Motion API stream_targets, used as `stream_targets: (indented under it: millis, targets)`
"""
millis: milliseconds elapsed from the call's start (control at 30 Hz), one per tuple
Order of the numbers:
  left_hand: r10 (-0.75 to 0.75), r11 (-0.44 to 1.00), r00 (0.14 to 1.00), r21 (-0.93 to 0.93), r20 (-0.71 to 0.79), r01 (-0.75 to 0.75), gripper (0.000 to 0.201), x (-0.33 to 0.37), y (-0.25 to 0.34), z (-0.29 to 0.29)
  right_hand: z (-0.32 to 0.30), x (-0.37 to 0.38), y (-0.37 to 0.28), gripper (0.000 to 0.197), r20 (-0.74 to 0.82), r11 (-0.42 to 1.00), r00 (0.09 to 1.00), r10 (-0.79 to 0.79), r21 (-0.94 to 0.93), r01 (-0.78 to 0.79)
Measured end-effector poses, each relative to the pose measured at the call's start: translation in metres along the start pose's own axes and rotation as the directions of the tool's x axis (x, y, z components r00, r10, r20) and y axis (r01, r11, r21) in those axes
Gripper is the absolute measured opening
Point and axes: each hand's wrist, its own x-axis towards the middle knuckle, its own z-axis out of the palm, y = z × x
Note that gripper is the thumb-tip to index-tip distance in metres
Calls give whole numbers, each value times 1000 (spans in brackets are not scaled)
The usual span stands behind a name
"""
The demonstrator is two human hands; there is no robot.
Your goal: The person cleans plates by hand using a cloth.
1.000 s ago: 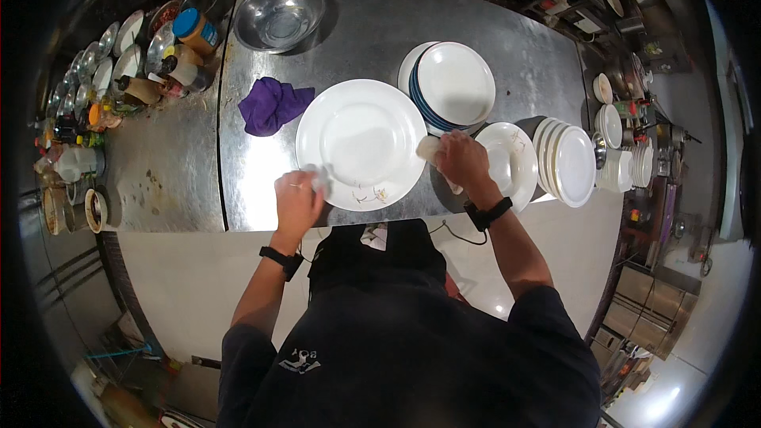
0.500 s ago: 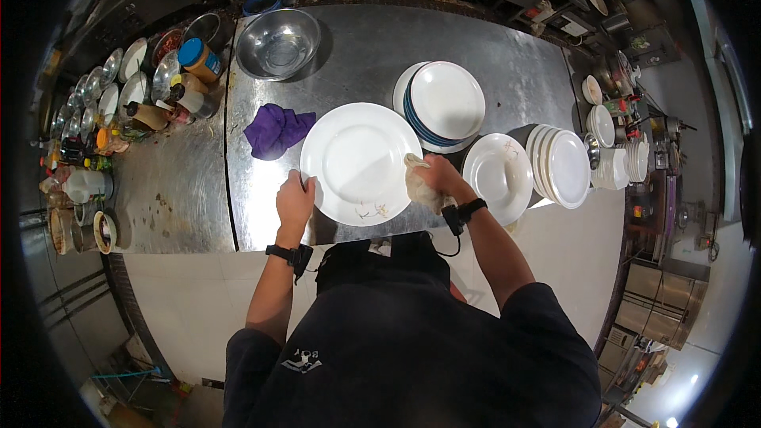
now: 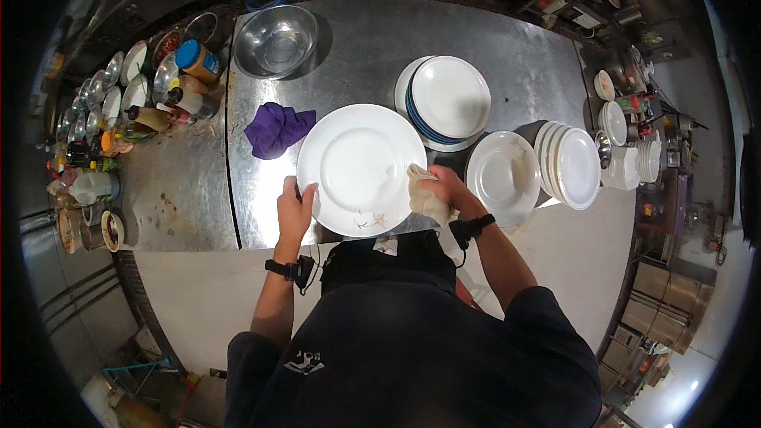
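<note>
A large white plate (image 3: pixel 361 160) with a small floral decoration near its lower rim is held in front of me, over the front part of the steel table. My left hand (image 3: pixel 295 210) grips its left rim, the thumb lying on the upper side and the other fingers mostly hidden. At the opposite rim, my right hand (image 3: pixel 450 190) is closed round a crumpled beige cloth (image 3: pixel 426 200) that touches the plate's edge. To the left of the plate lies a bunched purple cloth (image 3: pixel 276 130).
Behind the plate stands a stack of plates (image 3: pixel 452 97), white on top with blue rims below. A floral white plate (image 3: pixel 502 177) and a leaning row of white plates (image 3: pixel 577 168) sit to the right. A steel bowl (image 3: pixel 276 41) stands back left, near several condiment bottles (image 3: pixel 190 100).
The large plate's near edge has come a little closer to me. My right hand and the beige cloth have shifted slightly down along its right rim.
</note>
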Motion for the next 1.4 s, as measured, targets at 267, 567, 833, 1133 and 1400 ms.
stream_targets:
  millis: [267,567,833,1133,1400]
  targets:
    - [31,933,999,-360,39,-15,48,-8,63,11,-15,-38,30,27,-55,950,998,-10,311,27]
    - [-32,861,985,-495,169,113,56,-29,180,84,-101,-93,65,31,-182,916,982,-49,384,117]
    - [265,963,955,-88,130,-255,35,-72,274,182,-153,-95,171,29,-253,845,951,176,534,-15]
    - [669,663,675,161,310,-731,65,-87,318,246,-178,-77,193,37,-72,265,986,151,964,30]
    - [678,509,592,302,437,-806,56,-90,320,260,-181,-42,247,33,-104,143,993,-59,983,112]
